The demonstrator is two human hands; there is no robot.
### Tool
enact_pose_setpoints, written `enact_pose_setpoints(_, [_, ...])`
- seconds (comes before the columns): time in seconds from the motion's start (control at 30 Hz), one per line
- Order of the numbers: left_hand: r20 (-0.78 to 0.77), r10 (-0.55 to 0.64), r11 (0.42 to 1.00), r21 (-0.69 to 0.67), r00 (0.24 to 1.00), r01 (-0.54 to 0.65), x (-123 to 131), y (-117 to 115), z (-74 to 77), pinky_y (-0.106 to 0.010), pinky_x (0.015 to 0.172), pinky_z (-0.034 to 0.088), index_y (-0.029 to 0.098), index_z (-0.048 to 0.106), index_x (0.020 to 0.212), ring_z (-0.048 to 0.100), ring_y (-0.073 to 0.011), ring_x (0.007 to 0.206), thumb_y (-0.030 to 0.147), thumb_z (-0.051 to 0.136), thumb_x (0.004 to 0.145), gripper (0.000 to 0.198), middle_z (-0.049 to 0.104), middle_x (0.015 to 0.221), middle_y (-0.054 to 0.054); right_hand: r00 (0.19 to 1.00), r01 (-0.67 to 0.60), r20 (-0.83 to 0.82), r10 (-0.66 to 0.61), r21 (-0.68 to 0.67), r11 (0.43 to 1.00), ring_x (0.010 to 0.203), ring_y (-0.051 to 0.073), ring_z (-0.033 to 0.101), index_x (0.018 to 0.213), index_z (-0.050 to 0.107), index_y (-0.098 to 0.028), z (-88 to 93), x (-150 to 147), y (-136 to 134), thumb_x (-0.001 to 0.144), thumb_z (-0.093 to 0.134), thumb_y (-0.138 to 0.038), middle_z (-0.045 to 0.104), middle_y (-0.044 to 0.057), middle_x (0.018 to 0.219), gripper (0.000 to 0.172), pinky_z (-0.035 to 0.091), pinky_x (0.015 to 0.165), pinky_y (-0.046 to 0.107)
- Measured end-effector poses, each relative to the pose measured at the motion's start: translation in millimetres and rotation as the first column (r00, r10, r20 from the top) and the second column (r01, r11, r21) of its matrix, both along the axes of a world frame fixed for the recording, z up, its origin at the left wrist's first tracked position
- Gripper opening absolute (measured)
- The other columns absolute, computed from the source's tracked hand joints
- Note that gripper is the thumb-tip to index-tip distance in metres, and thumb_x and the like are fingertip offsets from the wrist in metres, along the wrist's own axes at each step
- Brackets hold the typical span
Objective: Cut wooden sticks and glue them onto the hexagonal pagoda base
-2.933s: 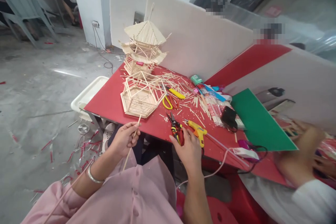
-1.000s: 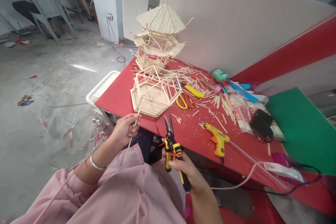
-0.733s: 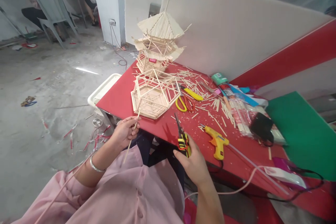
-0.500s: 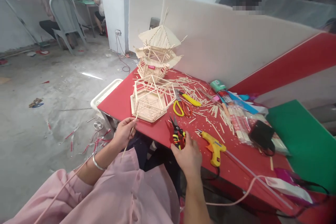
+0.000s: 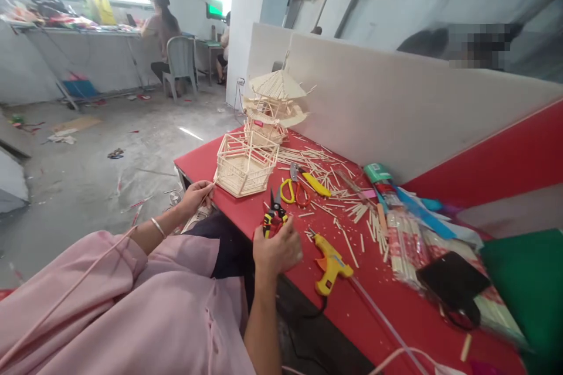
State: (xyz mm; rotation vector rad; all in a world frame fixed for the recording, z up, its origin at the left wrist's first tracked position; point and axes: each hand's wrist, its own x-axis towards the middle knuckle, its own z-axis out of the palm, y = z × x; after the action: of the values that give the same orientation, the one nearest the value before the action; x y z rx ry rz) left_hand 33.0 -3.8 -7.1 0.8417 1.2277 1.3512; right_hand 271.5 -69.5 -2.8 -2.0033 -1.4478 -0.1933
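Note:
My left hand (image 5: 197, 197) pinches a thin wooden stick at the table's left front edge, beside the near corner of a six-sided stick frame (image 5: 246, 167). My right hand (image 5: 277, 246) is wrapped round black, red and yellow pruning shears (image 5: 273, 220), whose blades point away from me and stand apart. Behind the frame rises a tiered stick tower (image 5: 277, 91) with a pointed roof. Yellow-and-red-handled pliers (image 5: 294, 190) and a yellow-handled tool (image 5: 315, 184) lie beyond the shears.
A yellow glue gun (image 5: 331, 266) lies right of my right hand on the red table (image 5: 303, 299). Loose sticks (image 5: 316, 161), bagged sticks (image 5: 404, 240) and a black object (image 5: 453, 281) lie farther right. A white panel (image 5: 373, 99) stands behind. Two people sit in the background.
The view has swung, showing more of the room at left. My right fingers, looser before, now close round the shears. The six-sided frame appears turned, with its upper ring more upright.

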Motion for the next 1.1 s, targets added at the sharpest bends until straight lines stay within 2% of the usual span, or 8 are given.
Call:
enact_pose_setpoints(0.2, [-0.115,0.032,0.999,0.018,0.993,-0.031,3,1,1.8,-0.019,0.033,0.027,0.016,0.057,0.072,0.047,-0.0074,0.030,0.046,0.076,0.076,0.035,0.057,0.053,0.005,0.998,-0.039,-0.040,0.037,-0.031,0.999,0.098,0.037,0.058,0.141,0.049,-0.005,3.7,0,1,0.080,0.058,-0.037,0.064,0.023,0.107,0.069,0.041,0.081,0.047])
enact_pose_setpoints(0.5, [-0.216,0.078,0.997,0.002,0.973,-0.079,2,2,2.0,-0.019,0.037,0.032,0.016,0.058,0.075,0.047,-0.0066,0.034,0.043,0.074,0.078,0.032,0.058,0.055,0.003,0.989,-0.096,-0.120,0.086,-0.077,0.992,0.102,0.037,0.057,0.145,0.046,-0.004,6.9,1,-2,0.081,0.058,-0.039,0.062,0.024,0.113,0.073,0.040,0.085,0.048])
enact_pose_setpoints(0.8, [-0.229,0.118,0.992,-0.015,0.966,-0.125,13,-6,16.3,-0.018,0.034,0.032,0.017,0.054,0.078,0.053,-0.0076,0.036,0.043,0.070,0.082,0.031,0.068,0.067,-0.001,0.986,-0.097,-0.145,0.084,-0.083,0.992,0.104,0.038,0.057,0.146,0.045,-0.004,9.3,1,-3,0.082,0.058,-0.040,0.061,0.024,0.116,0.075,0.041,0.087,0.049])
enact_pose_setpoints(0.97, [-0.234,0.115,0.992,-0.017,0.965,-0.123,19,-14,22.0,-0.018,0.034,0.030,0.018,0.052,0.076,0.050,-0.0079,0.036,0.042,0.069,0.083,0.030,0.066,0.061,0.000,0.989,-0.077,-0.135,0.064,-0.096,0.992,0.108,0.038,0.056,0.148,0.042,-0.004,5.9,0,-2,0.082,0.058,-0.043,0.060,0.025,0.122,0.078,0.041,0.087,0.050])
enact_pose_setpoints(1.1, [-0.259,0.104,0.995,0.020,0.960,-0.102,25,-29,29.4,-0.017,0.036,0.030,0.018,0.055,0.076,0.044,-0.0064,0.035,0.036,0.074,0.079,0.026,0.058,0.052,0.005,0.993,-0.047,-0.111,0.033,-0.125,0.991,0.109,0.036,0.056,0.147,0.045,-0.007,3.8,-1,1,0.082,0.059,-0.045,0.061,0.023,0.122,0.077,0.040,0.089,0.048])
